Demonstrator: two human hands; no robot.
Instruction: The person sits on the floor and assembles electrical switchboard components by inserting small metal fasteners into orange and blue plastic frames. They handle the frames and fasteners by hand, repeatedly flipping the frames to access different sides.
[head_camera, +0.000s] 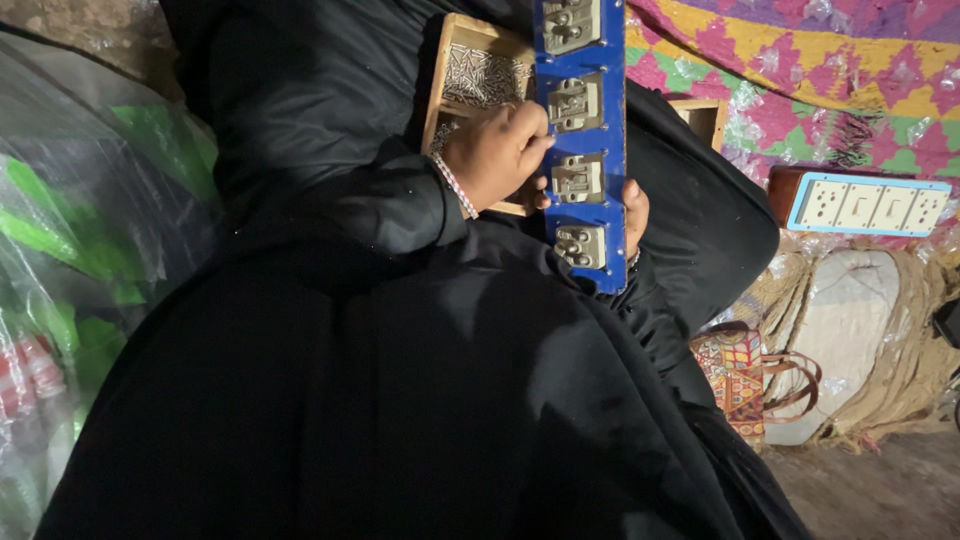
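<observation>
The person sat in loose black clothing with a long blue board standing upright over the lap, small metal fittings set along it in a row. The left hand, a beaded bracelet at its wrist, lay against the board's edge at about nine o'clock of the third fitting down, its fingers curled in narrowly towards that piece; whether they pinched anything I could not tell. The right hand gripped the board from behind at about three o'clock, only its fingertips showing around the edge. Behind the board, at about eleven o'clock, a wooden tray held a heap of small metal parts. A white socket strip lay well apart at three o'clock on a patterned cloth. To my eye, the work wanted the back hand to brace the board firmly while the front fingers kept square on that one fitting.
</observation>
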